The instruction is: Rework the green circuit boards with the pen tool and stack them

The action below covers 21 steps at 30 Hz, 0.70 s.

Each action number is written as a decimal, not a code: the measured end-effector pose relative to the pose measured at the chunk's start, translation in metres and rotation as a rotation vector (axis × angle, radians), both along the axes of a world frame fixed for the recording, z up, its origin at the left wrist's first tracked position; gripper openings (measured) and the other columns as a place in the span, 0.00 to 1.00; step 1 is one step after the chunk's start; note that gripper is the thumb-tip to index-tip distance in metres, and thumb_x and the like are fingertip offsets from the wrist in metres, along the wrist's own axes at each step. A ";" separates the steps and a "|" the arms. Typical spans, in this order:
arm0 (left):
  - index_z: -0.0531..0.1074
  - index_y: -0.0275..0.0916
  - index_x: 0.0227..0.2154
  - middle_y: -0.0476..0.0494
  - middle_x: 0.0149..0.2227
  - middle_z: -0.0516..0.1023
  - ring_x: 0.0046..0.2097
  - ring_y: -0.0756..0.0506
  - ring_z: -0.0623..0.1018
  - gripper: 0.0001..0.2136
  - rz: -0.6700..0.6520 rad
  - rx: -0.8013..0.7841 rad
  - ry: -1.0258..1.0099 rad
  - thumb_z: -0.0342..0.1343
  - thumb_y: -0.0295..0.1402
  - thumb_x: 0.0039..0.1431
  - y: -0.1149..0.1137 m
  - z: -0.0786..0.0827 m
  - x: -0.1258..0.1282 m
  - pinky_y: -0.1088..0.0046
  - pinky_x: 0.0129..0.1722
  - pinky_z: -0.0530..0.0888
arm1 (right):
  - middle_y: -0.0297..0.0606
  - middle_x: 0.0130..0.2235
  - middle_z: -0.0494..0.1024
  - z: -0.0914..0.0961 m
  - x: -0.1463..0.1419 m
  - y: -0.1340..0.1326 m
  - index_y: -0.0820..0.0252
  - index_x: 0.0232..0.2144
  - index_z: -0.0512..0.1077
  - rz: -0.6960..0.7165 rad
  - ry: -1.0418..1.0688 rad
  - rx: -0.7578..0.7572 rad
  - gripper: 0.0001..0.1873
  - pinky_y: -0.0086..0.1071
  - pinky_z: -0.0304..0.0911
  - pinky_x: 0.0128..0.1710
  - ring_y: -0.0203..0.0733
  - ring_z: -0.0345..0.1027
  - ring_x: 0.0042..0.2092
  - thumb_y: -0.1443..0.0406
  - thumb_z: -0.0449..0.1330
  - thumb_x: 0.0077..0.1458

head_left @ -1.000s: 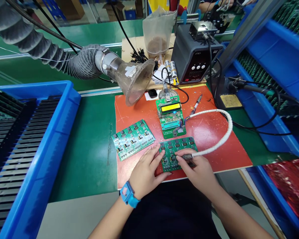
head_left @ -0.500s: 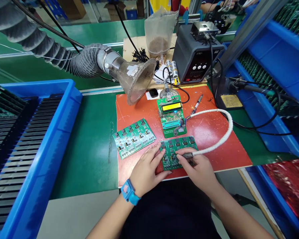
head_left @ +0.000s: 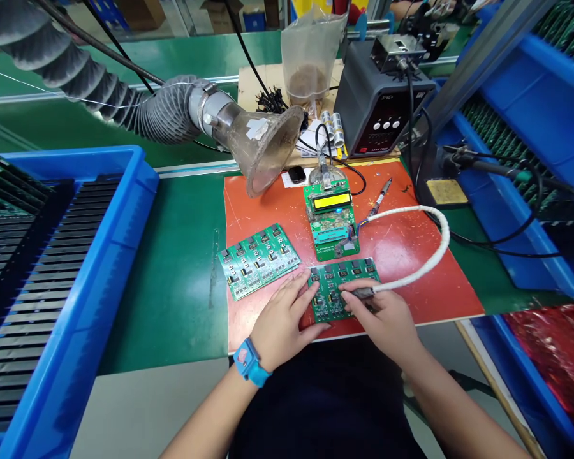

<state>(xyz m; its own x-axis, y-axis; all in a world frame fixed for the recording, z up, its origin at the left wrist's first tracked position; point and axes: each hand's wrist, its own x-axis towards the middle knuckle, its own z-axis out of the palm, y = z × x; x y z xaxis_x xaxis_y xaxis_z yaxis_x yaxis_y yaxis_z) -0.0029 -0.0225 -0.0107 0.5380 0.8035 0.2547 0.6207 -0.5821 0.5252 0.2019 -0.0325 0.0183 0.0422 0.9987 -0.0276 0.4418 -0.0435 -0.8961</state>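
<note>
A green circuit board [head_left: 343,273] lies left-to-right at lower centre. The left hand [head_left: 284,312] rests on its left edge; the right hand [head_left: 380,319], apart, pinches a cabled probe [head_left: 363,293] over it.

We have a green circuit-board panel [head_left: 337,292] lying flat on the red work mat [head_left: 425,303], a row of small digit displays along its far edge; our left hand [head_left: 282,322] rests open at 9 o'clock, fingers on the panel's left edge; our right hand [head_left: 382,322] pinches a dark probe [head_left: 363,293] at 3 o'clock, its white-sleeved cable [head_left: 411,273] curving away toward 2 o'clock.
</note>
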 end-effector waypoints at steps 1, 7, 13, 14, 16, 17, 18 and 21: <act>0.59 0.37 0.61 0.28 0.62 0.64 0.62 0.33 0.67 0.33 0.000 -0.001 -0.001 0.63 0.41 0.55 0.000 0.000 0.000 0.50 0.56 0.71 | 0.38 0.34 0.80 0.000 0.000 0.000 0.59 0.35 0.74 -0.006 -0.002 0.011 0.08 0.31 0.71 0.30 0.41 0.76 0.31 0.61 0.59 0.59; 0.59 0.36 0.61 0.28 0.62 0.64 0.62 0.33 0.67 0.34 -0.004 -0.020 0.006 0.64 0.40 0.54 0.000 0.001 0.000 0.50 0.57 0.71 | 0.38 0.38 0.79 -0.002 -0.011 -0.003 0.58 0.38 0.73 0.001 0.068 0.090 0.06 0.31 0.72 0.32 0.39 0.76 0.33 0.63 0.59 0.60; 0.59 0.37 0.61 0.28 0.62 0.64 0.62 0.33 0.67 0.34 -0.002 -0.018 0.018 0.64 0.38 0.53 0.000 0.000 0.000 0.50 0.57 0.71 | 0.38 0.38 0.79 -0.009 -0.021 -0.003 0.58 0.38 0.73 0.036 0.020 0.169 0.04 0.29 0.72 0.36 0.40 0.76 0.39 0.66 0.58 0.60; 0.59 0.36 0.61 0.28 0.62 0.64 0.62 0.33 0.67 0.34 -0.002 -0.015 0.019 0.64 0.38 0.53 0.000 0.000 0.000 0.50 0.57 0.71 | 0.38 0.38 0.79 -0.009 -0.021 -0.003 0.58 0.38 0.73 0.037 0.007 0.180 0.04 0.29 0.72 0.36 0.40 0.75 0.39 0.67 0.58 0.60; 0.59 0.36 0.61 0.28 0.62 0.64 0.62 0.33 0.67 0.34 -0.001 -0.015 0.020 0.64 0.38 0.54 0.000 0.000 0.000 0.50 0.57 0.71 | 0.38 0.38 0.79 -0.009 -0.022 -0.003 0.58 0.38 0.72 0.050 -0.005 0.187 0.04 0.28 0.71 0.34 0.40 0.76 0.38 0.67 0.58 0.60; 0.59 0.36 0.61 0.28 0.62 0.63 0.62 0.33 0.67 0.34 -0.001 -0.016 0.021 0.63 0.38 0.54 0.000 0.000 0.000 0.50 0.57 0.71 | 0.38 0.38 0.79 -0.008 -0.022 -0.003 0.58 0.37 0.72 0.060 -0.009 0.184 0.04 0.28 0.71 0.33 0.40 0.76 0.38 0.67 0.58 0.60; 0.58 0.37 0.61 0.28 0.62 0.63 0.62 0.33 0.66 0.34 -0.001 -0.018 0.021 0.63 0.38 0.55 0.000 0.000 0.000 0.50 0.57 0.71 | 0.38 0.38 0.79 -0.007 -0.022 -0.003 0.58 0.37 0.72 0.070 -0.017 0.178 0.04 0.28 0.71 0.33 0.40 0.76 0.37 0.67 0.58 0.60; 0.58 0.36 0.62 0.28 0.62 0.63 0.62 0.33 0.66 0.33 -0.006 -0.017 0.018 0.63 0.38 0.55 0.000 0.000 0.000 0.50 0.57 0.71 | 0.38 0.37 0.79 -0.005 -0.023 -0.003 0.58 0.37 0.72 0.097 -0.053 0.172 0.03 0.28 0.71 0.32 0.40 0.75 0.37 0.67 0.58 0.60</act>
<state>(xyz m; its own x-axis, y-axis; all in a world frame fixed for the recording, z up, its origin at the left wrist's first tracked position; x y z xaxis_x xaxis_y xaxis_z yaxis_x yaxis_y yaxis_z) -0.0031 -0.0230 -0.0106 0.5475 0.8042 0.2313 0.6268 -0.5773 0.5234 0.1790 -0.0354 0.0135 -0.0575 0.9881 0.1430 0.4828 0.1529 -0.8623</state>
